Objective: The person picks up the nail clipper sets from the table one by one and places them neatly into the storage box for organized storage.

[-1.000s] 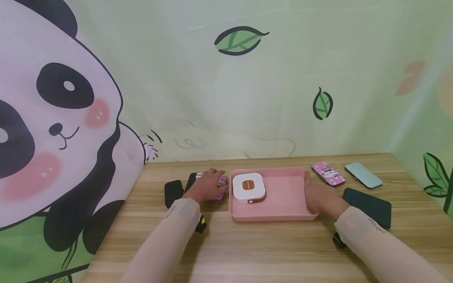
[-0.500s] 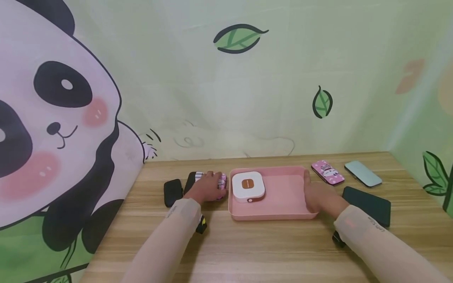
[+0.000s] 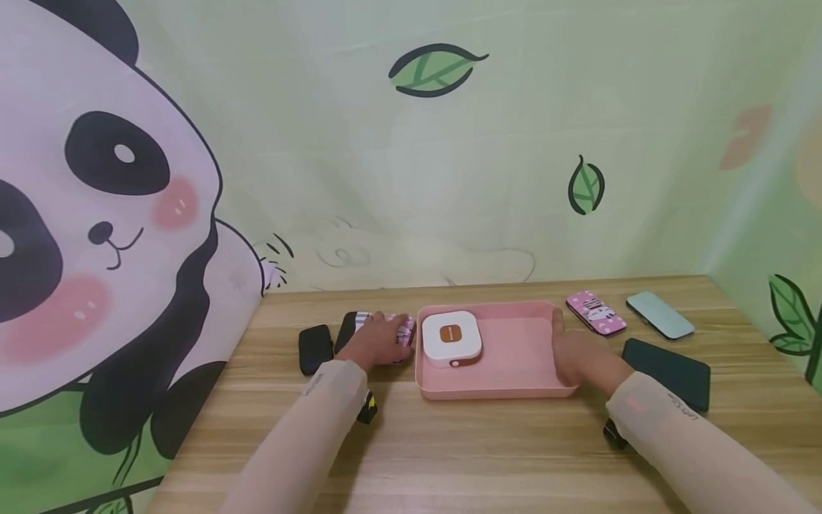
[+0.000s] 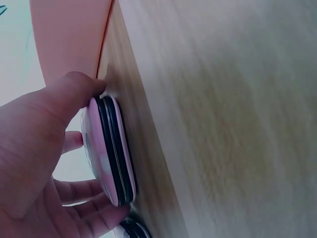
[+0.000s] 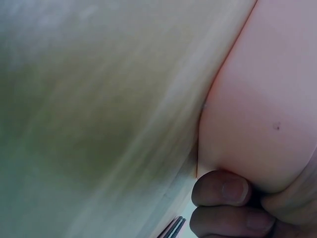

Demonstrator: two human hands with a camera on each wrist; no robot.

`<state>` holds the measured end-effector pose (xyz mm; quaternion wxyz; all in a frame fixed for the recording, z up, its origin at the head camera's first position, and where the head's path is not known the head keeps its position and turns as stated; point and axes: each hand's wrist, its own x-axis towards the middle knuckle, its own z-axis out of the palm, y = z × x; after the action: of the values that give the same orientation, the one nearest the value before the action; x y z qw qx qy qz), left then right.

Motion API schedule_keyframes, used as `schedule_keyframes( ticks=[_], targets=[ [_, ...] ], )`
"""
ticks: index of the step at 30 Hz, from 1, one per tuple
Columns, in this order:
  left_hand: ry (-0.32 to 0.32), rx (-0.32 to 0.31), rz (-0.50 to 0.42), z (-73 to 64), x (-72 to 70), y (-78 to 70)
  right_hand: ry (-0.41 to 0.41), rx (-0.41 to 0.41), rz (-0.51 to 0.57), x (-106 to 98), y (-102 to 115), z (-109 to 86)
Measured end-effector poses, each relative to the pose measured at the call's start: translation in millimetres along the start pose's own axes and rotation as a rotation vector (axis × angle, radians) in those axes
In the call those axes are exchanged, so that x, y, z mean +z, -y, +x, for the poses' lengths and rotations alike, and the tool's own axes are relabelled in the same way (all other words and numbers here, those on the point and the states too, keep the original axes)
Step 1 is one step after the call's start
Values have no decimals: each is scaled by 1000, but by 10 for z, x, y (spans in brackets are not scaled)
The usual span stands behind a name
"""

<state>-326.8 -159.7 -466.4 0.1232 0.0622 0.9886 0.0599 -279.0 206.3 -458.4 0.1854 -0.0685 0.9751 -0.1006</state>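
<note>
A pink tray (image 3: 523,350) lies on the wood-grained desk (image 3: 488,457), and a white rounded-square box (image 3: 452,338) with a brown label sits in its left part, a small brown strap along the box's near side. Just outside the tray's left wall, the left hand (image 3: 379,339) pinches a pink patterned case (image 4: 110,153): the left wrist view shows the thumb at the case's end nearest the tray and fingers bent at the opposite end, with a dark zip seam running round the edge between. At the tray's right end, the right hand (image 3: 581,357) grips the wall, its visible fingers curled together against the outside; how the rest of them lie cannot be told. Farther left of the tray come a dark case (image 3: 346,330), partly hidden by the left hand, and beyond it a smaller black case (image 3: 315,349). To the tray's right, near its far corner, lies a pink-and-white patterned case (image 3: 596,313), and farther right a pale blue case (image 3: 660,315); a larger dark case (image 3: 666,373) lies right of the tray, past the right hand. Behind the tray rises a pale green backdrop (image 3: 417,178) printed with leaves and a panda.
</note>
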Motion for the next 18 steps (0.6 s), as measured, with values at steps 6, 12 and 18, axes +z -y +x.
schedule_keyframes(
  ticks=[6,12,18],
  targets=[
    [-32,18,49,-13,15,-32,-4,4,-3,7,-11,9],
    [-39,32,41,-42,24,-21,-8,-11,-12,10,-16,10],
    [-56,51,50,-48,25,-13,-14,-21,-9,12,-15,9]
  ],
)
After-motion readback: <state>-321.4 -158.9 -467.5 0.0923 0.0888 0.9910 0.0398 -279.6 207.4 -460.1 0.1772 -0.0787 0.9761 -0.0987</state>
